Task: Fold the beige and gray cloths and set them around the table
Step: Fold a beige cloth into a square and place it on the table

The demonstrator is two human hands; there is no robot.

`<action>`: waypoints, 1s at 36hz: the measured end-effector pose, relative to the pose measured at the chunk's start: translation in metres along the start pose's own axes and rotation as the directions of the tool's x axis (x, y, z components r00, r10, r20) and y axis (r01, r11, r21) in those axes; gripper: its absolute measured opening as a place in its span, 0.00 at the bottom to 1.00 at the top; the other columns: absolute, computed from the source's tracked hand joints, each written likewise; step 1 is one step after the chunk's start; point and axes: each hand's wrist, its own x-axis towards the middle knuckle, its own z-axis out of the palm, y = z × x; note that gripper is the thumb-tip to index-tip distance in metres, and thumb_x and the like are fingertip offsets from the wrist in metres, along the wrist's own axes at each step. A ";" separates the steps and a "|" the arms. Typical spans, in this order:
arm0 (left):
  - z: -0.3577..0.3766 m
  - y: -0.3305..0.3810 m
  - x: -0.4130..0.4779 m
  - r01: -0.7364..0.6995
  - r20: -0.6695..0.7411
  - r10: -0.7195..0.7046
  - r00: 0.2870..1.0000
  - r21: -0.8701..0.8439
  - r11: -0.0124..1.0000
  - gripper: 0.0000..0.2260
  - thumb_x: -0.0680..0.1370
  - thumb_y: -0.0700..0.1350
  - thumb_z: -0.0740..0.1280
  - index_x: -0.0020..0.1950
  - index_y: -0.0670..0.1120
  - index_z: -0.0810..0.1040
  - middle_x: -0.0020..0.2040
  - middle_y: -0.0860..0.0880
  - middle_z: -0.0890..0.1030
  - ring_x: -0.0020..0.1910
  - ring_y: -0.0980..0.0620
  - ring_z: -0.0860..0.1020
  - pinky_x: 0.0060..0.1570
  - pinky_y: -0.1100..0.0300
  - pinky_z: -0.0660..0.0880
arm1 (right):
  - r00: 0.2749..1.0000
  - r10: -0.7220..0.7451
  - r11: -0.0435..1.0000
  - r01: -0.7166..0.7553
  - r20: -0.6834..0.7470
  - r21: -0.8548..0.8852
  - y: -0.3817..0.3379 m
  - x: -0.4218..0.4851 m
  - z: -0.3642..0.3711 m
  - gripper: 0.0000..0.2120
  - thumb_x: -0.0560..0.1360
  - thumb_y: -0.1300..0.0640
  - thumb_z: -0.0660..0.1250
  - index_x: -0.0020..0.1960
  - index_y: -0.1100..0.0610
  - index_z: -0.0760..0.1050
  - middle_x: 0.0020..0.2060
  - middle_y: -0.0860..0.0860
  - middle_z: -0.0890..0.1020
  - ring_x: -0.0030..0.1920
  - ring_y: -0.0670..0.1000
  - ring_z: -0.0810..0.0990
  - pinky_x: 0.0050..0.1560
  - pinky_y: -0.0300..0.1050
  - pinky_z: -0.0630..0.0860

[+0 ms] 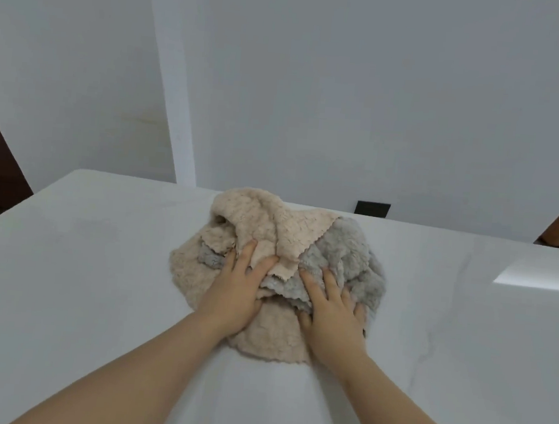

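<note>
The left hand [241, 286] and right hand [333, 313] lie flat, gripping nothing, on the mid-frame heap [270, 339], where pulling a beige cloth [270, 224] could drag the tangled gray cloth [345, 251] along.

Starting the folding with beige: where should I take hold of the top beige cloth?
Pinch the top beige cloth at its loose zigzag corner, coming from the near side. That corner lies free over the gray cloth, so it should lift clear.
</note>
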 end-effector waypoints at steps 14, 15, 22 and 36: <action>0.031 -0.001 -0.067 -0.053 -0.345 0.074 0.936 0.071 0.996 0.25 0.74 0.53 0.50 0.69 0.51 0.67 0.74 0.47 0.61 0.72 0.44 0.61 0.66 0.48 0.64 | 0.920 -0.051 0.999 0.046 -0.388 -0.024 0.006 -0.058 0.039 0.28 0.74 0.43 0.47 0.74 0.43 0.53 0.76 0.50 0.50 0.76 0.54 0.49 0.73 0.55 0.46; 0.032 0.000 -0.076 -0.048 -0.370 0.072 0.926 0.074 0.996 0.25 0.73 0.53 0.48 0.67 0.51 0.69 0.71 0.47 0.66 0.70 0.44 0.65 0.63 0.48 0.67 | 0.916 -0.050 0.999 0.046 -0.397 -0.019 0.006 -0.068 0.040 0.28 0.74 0.44 0.48 0.73 0.44 0.55 0.76 0.50 0.52 0.75 0.54 0.51 0.72 0.54 0.48; 0.030 0.019 -0.122 -0.072 -0.495 0.050 0.867 -0.025 0.997 0.20 0.69 0.49 0.51 0.51 0.46 0.79 0.48 0.48 0.81 0.47 0.45 0.79 0.43 0.53 0.75 | 0.898 -0.044 0.994 0.085 -0.438 0.074 0.015 -0.124 0.042 0.21 0.74 0.51 0.52 0.64 0.50 0.71 0.64 0.46 0.74 0.67 0.48 0.69 0.67 0.45 0.59; -0.007 0.059 -0.060 0.012 -0.466 -0.022 0.884 -0.025 1.000 0.18 0.80 0.43 0.54 0.70 0.47 0.67 0.68 0.51 0.69 0.67 0.50 0.66 0.64 0.55 0.66 | 0.915 -0.050 0.993 0.089 -0.400 0.080 0.042 -0.080 0.026 0.06 0.76 0.56 0.54 0.49 0.52 0.69 0.47 0.49 0.79 0.52 0.53 0.73 0.50 0.47 0.64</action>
